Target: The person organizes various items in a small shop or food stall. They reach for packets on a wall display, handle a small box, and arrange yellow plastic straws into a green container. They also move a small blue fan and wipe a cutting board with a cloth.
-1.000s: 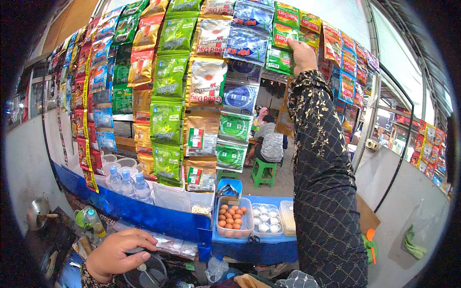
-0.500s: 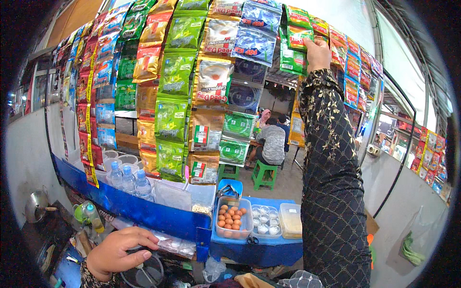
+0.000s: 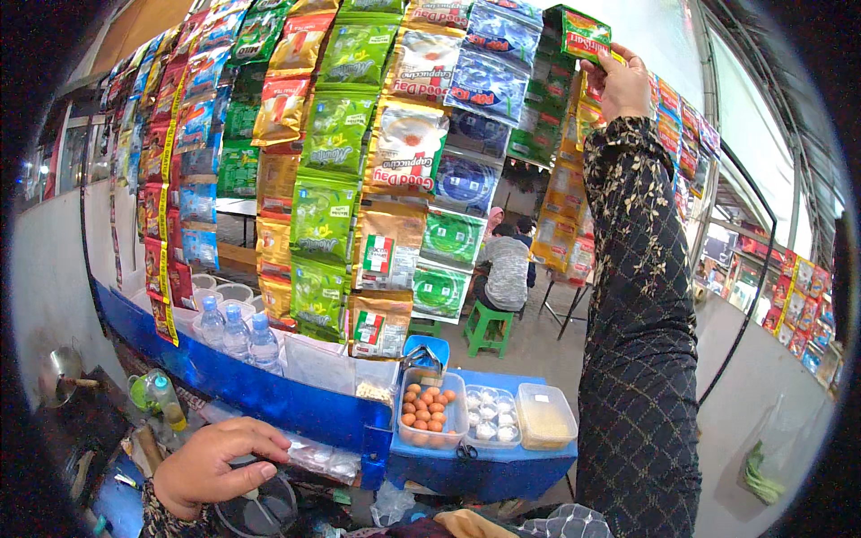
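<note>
My right hand (image 3: 621, 82) is raised to the upper right, its fingers pinching the lower edge of a green and red drink sachet (image 3: 586, 34). Whether that sachet is still joined to a strip, I cannot tell. Beside it hang dark green sachets (image 3: 543, 90) and a strip of blue sachets (image 3: 487, 81). Down at the lower left, my left hand (image 3: 220, 464) hovers with its fingers loosely stretched, holding nothing. Below that hand sits a dark round container (image 3: 260, 511) with a utensil in it.
Strips of green (image 3: 327, 215) and white-brown sachets (image 3: 408, 148) hang across the front. A blue ledge carries water bottles (image 3: 238, 334), a box of brown eggs (image 3: 430, 412), a box of white wrapped items (image 3: 491, 417) and a lidded box (image 3: 546, 416). People sit beyond, near a green stool (image 3: 489, 327).
My right hand has moved up and slightly right, lifting the green and red sachet higher. The hanging strips have shifted a little. My left hand stays low, nearly in place.
</note>
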The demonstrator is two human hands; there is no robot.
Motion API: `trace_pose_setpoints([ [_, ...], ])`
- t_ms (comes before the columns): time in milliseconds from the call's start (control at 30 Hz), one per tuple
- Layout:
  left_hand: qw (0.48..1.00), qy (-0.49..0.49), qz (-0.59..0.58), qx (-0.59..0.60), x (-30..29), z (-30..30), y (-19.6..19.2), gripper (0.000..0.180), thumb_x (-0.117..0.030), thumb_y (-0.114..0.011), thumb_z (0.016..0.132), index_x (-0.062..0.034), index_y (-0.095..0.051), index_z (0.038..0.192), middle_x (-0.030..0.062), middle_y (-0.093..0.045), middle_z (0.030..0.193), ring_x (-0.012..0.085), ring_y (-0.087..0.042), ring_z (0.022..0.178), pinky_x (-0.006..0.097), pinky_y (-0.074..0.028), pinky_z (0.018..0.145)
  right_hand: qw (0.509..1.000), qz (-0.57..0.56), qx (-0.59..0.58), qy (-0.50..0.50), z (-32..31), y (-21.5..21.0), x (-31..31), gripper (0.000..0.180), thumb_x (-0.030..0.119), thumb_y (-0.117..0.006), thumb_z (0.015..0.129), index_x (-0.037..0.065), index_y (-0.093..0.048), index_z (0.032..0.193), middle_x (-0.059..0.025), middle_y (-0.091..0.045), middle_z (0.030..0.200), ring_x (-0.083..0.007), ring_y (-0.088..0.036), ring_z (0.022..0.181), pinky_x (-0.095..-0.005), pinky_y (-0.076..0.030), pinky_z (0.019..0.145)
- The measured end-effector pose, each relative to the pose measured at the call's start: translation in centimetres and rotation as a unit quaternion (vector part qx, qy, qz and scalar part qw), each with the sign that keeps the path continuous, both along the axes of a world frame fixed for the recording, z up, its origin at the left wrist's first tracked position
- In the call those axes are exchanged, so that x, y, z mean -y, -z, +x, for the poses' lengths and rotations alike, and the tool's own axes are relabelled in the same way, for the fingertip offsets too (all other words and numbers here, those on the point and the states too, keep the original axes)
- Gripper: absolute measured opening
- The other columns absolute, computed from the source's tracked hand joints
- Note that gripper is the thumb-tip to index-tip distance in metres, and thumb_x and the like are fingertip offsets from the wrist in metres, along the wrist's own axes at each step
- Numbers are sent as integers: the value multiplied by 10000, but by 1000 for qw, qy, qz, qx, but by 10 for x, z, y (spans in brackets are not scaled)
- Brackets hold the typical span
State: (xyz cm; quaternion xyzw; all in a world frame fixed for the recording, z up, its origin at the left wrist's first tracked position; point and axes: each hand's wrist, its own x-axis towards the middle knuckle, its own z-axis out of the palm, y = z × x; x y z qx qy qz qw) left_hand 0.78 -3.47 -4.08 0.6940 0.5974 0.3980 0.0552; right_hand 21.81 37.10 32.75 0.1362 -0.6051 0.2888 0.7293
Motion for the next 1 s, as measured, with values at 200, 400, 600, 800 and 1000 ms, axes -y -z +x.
trace_pose_setpoints([
  [200, 1000, -9, 18, 17, -7, -11, 7, 167, -124, -621, 784, -28, -646, 918, 126, -631, 981, 268, -598, 923, 347, -464, 822, 999, -20, -16, 35, -9, -14, 4, 377, 23, -533, 848, 29, -433, 1211, -130, -617, 928, -194, -636, 629, -256, -517, 520],
  [400, 999, -3, 20, 29, -18, -21, 14, 162, -110, -637, 770, -31, -648, 910, 118, -636, 980, 254, -601, 922, 343, -463, 822, 977, -17, 67, 204, -20, 31, -15, 375, 91, -534, 844, 29, -484, 1210, -118, -632, 763, -151, -604, 524, -238, -497, 457],
  [600, 998, 18, 7, 54, -40, -19, 16, 168, -120, -643, 764, -27, -645, 904, 111, -642, 980, 244, -604, 920, 348, -463, 820, 919, 75, 31, 385, -3, 56, -26, 270, 204, -548, 876, 54, -589, 1096, -27, -589, 673, -82, -557, 508, -207, -427, 421],
  [800, 998, 51, -15, 20, -64, -12, 1, 182, -107, -646, 768, -27, -647, 932, 112, -639, 987, 246, -597, 939, 344, -459, 831, 952, -43, 13, 304, 56, 52, -47, 199, 225, -527, 885, 59, -615, 950, 3, -573, 685, -71, -521, 547, -200, -400, 459],
  [1000, 995, 94, -32, 7, -90, 7, -7, 168, -120, -632, 785, -32, -643, 928, 113, -637, 992, 250, -600, 936, 346, -460, 836, 948, -108, 150, 260, 80, 74, -64, 269, 285, -554, 876, 48, -571, 1001, -25, -614, 810, -91, -566, 652, -218, -435, 525],
])
